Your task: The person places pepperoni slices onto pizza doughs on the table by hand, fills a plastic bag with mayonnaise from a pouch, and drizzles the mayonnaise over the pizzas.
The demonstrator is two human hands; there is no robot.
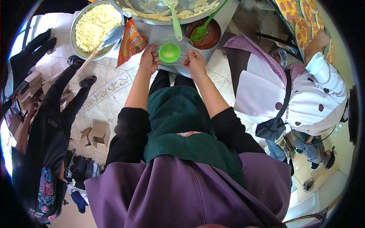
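A small round green bowl (169,53) sits between my two hands near the table's front edge, with some pale matter inside. Thin clear plastic (181,45), like a bag or film, spreads around it. My left hand (149,60) pinches the plastic at the bowl's left side. On the other side, my right hand (195,64) has its fingers closed on the plastic, a little apart from the bowl. An orange packet (131,42) stands just left of my left hand. Above the bowl, a green-handled spatula (175,21) rests over the rim of a large metal bowl (152,19) smeared with batter.
At the left, a metal bowl (76,49) holds yellow crumbly food and a wooden-handled spatula (99,48). A bowl of red sauce (213,37) with a green spoon (198,33) stands right. Pizzas (302,32) lie upper right. One person (304,91) works there; another stands left.
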